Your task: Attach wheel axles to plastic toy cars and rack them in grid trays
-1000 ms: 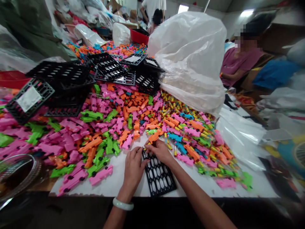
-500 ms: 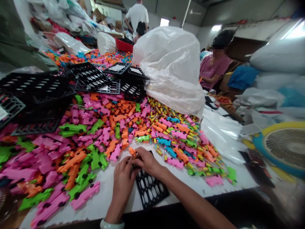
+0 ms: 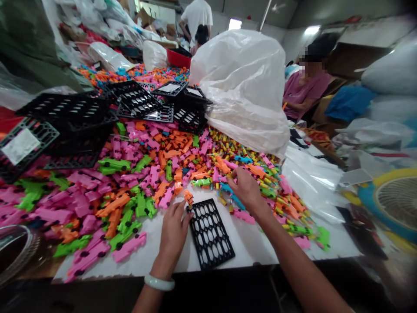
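Head view: your white table (image 3: 244, 250) bears a broad heap of toy cars (image 3: 128, 248), pink, green, orange and blue. Beside the heap bulges a translucent bag (image 3: 241, 82); you can't make out its contents. Piled trays (image 3: 65, 106) lie on the left of the heap, some with white labels. A clear round container (image 3: 31, 243) at your near left holds something dark. Before you lies one black tray (image 3: 211, 232) — white shows through its slots. Your left hand (image 3: 174, 226) pinches an orange toy (image 3: 188, 197) at the tray's far left corner. Your right hand (image 3: 246, 189) is at the small yellow pieces (image 3: 224, 141) mixed with cars, its grip narrow — whether it holds anything, you can't tell.
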A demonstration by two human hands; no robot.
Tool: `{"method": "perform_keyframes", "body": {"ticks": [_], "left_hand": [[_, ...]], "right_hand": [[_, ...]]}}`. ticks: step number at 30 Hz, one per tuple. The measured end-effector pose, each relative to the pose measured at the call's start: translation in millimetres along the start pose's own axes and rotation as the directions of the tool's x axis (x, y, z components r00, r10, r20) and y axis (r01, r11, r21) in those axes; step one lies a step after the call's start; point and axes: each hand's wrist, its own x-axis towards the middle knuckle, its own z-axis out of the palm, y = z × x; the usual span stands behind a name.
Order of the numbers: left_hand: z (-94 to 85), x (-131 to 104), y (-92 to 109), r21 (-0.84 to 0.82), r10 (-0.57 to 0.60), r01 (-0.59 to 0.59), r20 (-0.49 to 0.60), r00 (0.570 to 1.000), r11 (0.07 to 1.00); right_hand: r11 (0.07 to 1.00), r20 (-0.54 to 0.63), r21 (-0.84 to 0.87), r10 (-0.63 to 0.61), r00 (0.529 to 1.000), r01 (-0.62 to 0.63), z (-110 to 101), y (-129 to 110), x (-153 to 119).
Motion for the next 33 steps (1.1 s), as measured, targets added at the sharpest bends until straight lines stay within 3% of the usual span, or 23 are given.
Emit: {"method": "perform_keyframes", "body": {"ticks": [3, 6, 8, 10, 15, 18, 22, 26, 28, 30, 33], "left_hand": [[-0.4, 11.3, 12.0, -0.013, -0.052, 0.052, -0.018, 0.998, 0.999], [2.4, 18.7, 18.6, 0.016, -0.052, 0.053, -0.030, 0.998, 0.998], [3.8, 20.3, 18.6, 0.031, -0.014, 0.015, -0.028, 1.000, 0.999], [3.9, 21.2, 15.7, 0.042, 0.025, -0.024, -0.023, 0.999, 0.999], [0.5, 26.9, 7.7, 0.038, 0.099, -0.101, 0.039, 0.994, 0.994], [-0.1, 29.2, 6.1, 0.036, 0.112, -0.114, 0.063, 0.992, 0.993], [2.2, 27.6, 4.0, 0.054, 0.085, -0.090, 0.079, 0.993, 0.995], [3.0, 25.1, 0.8, 0.072, 0.068, -0.077, 0.113, 0.991, 0.994], [2.3, 24.2, 0.2, 0.074, 0.065, -0.075, 0.128, 0.990, 0.994], [1.7, 23.7, 0.3, 0.078, 0.058, -0.069, 0.134, 0.989, 0.995], [2.0, 23.5, 0.0, 0.079, 0.044, -0.054, 0.128, 0.991, 0.995]], "right_hand": [[0.868, 0.090, 0.494, 0.004, 0.996, -0.048, 24.2, -6.8, -22.3], [0.696, 0.212, 0.701, 0.004, 0.977, -0.154, 59.7, -13.4, -49.0], [0.656, 0.213, 0.736, 0.013, 0.977, -0.169, 78.4, -16.6, -63.5], [0.673, 0.188, 0.725, 0.016, 0.982, -0.150, 88.5, -18.3, -71.5], [0.801, 0.136, 0.598, -0.047, 0.990, -0.044, 88.2, -20.5, -68.8], [0.818, 0.145, 0.571, -0.027, 0.989, -0.061, 86.8, -22.1, -65.3], [0.701, 0.231, 0.697, -0.025, 0.973, -0.147, 85.9, -17.5, -65.0], [0.456, 0.352, 0.850, -0.120, 0.928, -0.264, 80.2, -11.4, -63.5], [0.357, 0.383, 0.876, -0.110, 0.917, -0.323, 78.4, -13.9, -60.9], [0.312, 0.395, 0.881, -0.069, 0.916, -0.356, 79.5, -20.4, -57.6], [0.329, 0.391, 0.872, -0.025, 0.920, -0.362, 85.0, -31.5, -53.5]]}}
